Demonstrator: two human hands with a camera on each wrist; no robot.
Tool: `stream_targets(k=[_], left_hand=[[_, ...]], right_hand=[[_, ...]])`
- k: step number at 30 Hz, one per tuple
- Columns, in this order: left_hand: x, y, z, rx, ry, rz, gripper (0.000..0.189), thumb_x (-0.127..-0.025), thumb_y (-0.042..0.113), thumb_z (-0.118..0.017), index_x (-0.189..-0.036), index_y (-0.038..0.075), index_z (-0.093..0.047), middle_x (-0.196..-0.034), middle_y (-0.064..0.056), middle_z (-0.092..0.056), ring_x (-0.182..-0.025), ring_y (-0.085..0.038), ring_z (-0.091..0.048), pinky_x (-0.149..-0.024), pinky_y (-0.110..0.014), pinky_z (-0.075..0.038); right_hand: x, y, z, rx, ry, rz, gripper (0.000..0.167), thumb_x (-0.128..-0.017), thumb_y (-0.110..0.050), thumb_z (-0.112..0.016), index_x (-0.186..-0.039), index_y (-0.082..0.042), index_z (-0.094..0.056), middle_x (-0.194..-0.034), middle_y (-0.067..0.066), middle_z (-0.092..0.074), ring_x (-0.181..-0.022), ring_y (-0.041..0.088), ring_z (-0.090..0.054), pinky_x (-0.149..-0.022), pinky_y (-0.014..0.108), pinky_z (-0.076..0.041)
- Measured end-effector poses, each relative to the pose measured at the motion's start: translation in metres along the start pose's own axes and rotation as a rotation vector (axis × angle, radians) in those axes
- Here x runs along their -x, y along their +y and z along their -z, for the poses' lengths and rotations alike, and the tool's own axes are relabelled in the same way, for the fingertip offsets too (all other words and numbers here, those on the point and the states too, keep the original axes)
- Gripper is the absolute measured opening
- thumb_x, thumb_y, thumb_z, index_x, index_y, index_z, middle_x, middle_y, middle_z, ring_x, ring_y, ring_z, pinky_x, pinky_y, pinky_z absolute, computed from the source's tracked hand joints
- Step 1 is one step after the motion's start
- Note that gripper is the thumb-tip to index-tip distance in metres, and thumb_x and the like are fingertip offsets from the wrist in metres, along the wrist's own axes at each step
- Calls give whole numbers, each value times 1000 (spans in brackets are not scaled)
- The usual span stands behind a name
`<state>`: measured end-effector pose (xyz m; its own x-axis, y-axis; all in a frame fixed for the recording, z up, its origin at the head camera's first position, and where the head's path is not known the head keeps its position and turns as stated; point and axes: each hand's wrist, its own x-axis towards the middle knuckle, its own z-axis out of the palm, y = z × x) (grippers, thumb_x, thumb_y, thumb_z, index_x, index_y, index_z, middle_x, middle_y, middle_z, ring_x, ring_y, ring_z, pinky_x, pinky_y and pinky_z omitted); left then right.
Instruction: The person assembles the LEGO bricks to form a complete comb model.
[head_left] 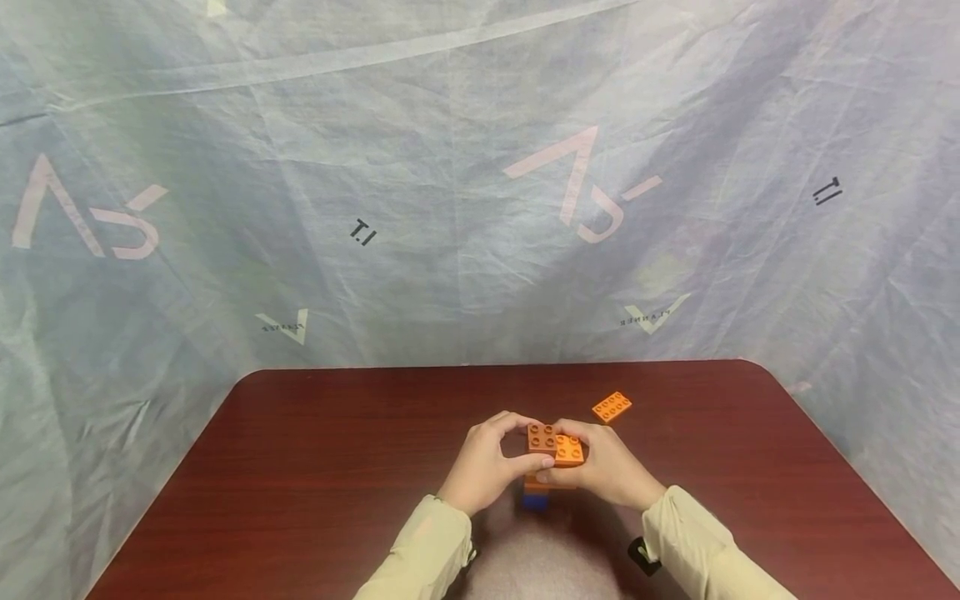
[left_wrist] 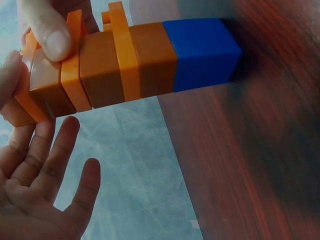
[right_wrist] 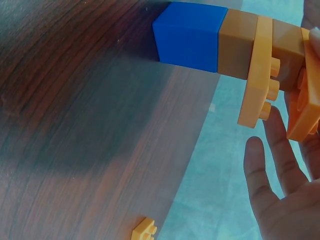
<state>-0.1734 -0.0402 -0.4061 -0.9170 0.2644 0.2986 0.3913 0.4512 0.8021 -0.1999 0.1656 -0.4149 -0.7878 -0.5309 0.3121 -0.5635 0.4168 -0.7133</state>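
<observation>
A tower of building bricks stands upright on the table, with a blue brick (left_wrist: 205,55) at its foot. Above it, brown bricks (left_wrist: 101,70) alternate with thin orange plates (right_wrist: 254,80), which stick out to one side. At the top sits a brown brick (head_left: 542,438) beside the studs of an orange plate (head_left: 570,452). My left hand (head_left: 489,460) pinches the top brown brick between thumb and fingers, its other fingers spread apart. From the opposite side my right hand (head_left: 611,468) grips the upper tower, its thumb pressing a brown brick just below; its lower fingers extend free.
A loose orange plate (head_left: 612,407) lies on the dark red wooden table (head_left: 360,433), beyond the right hand. Behind the table hangs a grey printed cloth (head_left: 450,208), which also runs along both sides.
</observation>
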Motion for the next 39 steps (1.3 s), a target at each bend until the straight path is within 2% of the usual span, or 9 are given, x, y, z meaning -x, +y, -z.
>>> stream_targets(k=[5, 9, 14, 18, 24, 30, 34, 39], left_hand=[[0, 0, 0, -8, 9, -3, 39, -84, 29, -85, -115, 8, -72, -111, 1, -71, -113, -23, -65, -99, -45, -50], [1, -1, 1, -14, 13, -1, 39, -84, 29, -85, -115, 8, -72, -110, 1, -71, -113, -23, -65, -99, -44, -51], [1, -2, 0, -8, 8, 26, 40, -85, 31, -84, -116, 8, -72, -110, 1, -71, -113, -23, -65, -99, -47, -51], [2, -2, 0, 3, 3, 45, 41, -85, 31, -84, -117, 10, -72, -110, 2, -71, -113, -21, -64, -100, -47, -50], [1, -2, -2, 4, 0, 36, 40, -84, 31, -85, -116, 9, -72, -110, 2, -70, -113, -23, -64, -100, -49, -50], [1, -1, -2, 17, -4, 44, 41, -84, 31, -85, -116, 9, -72, -109, 2, -70, -113, -24, -64, -100, -52, -49], [1, -1, -2, 18, -5, 50, 41, -85, 32, -84, -116, 9, -72, -109, 3, -69, -112, -22, -64, -100, -49, -50], [1, -2, -3, 5, -1, 46, 42, -84, 32, -85, -116, 8, -72, -108, 4, -69, -111, -22, -64, -98, -46, -51]], right_hand=[[-1, 1, 0, 1, -4, 7, 31, -78, -31, -90, -98, -20, -69, -78, -12, -60, -67, 3, -52, -57, 25, -46], [0, 2, 3, 18, -25, -17, 37, -77, -34, -90, -104, -19, -70, -86, -11, -65, -73, 5, -54, -64, 27, -48], [5, 6, 11, 89, -57, -61, 47, -78, -38, -89, -114, -15, -70, -102, -7, -71, -91, 14, -64, -79, 41, -54], [12, 10, 17, 99, -83, -107, 52, -78, -42, -88, -118, -14, -70, -111, -4, -72, -106, 24, -66, -90, 55, -53], [21, 19, 28, 109, -89, -170, 53, -77, -43, -88, -119, -14, -70, -116, 0, -71, -110, 30, -64, -90, 55, -51], [32, 29, 38, 108, -69, -176, 47, -83, -39, -85, -121, -15, -70, -119, 0, -71, -111, 28, -66, -90, 51, -53], [38, 37, 44, 120, -29, -214, 42, -86, -34, -83, -121, -15, -70, -119, -1, -71, -106, 23, -68, -87, 45, -54], [41, 47, 51, 204, 41, -285, 43, -86, -33, -83, -122, -13, -70, -120, 4, -71, -105, 28, -68, -86, 50, -54]])
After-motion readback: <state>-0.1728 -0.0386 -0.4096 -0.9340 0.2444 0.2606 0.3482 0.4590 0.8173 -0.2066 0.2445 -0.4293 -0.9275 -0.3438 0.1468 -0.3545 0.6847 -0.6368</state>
